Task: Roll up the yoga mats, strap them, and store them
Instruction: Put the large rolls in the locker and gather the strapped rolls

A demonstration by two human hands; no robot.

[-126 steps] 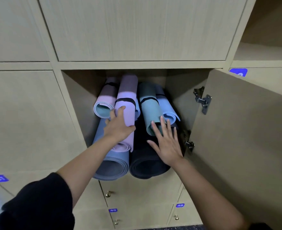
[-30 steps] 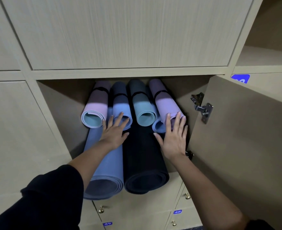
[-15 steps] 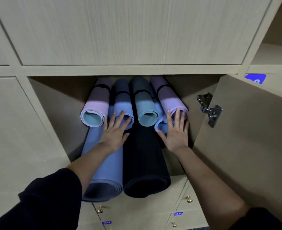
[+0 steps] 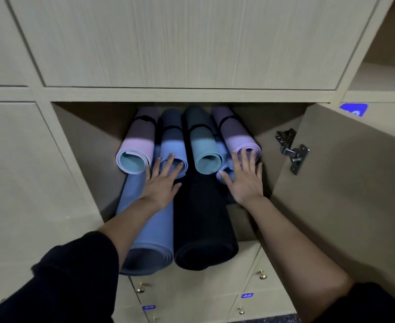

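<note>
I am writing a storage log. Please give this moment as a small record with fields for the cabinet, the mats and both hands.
compartment: open, door swung out to the right
upper mats: pink mat, small blue mat, teal mat, purple mat, each with a black strap
lower mats: large blue mat and black mat, ends sticking out past the front edge
left hand: flat against the small blue mat's end
right hand: flat against the purple mat's end

Both flat hands, left hand (image 4: 160, 185) and right hand (image 4: 245, 180), press rolled mats (image 4: 205, 150).
</note>
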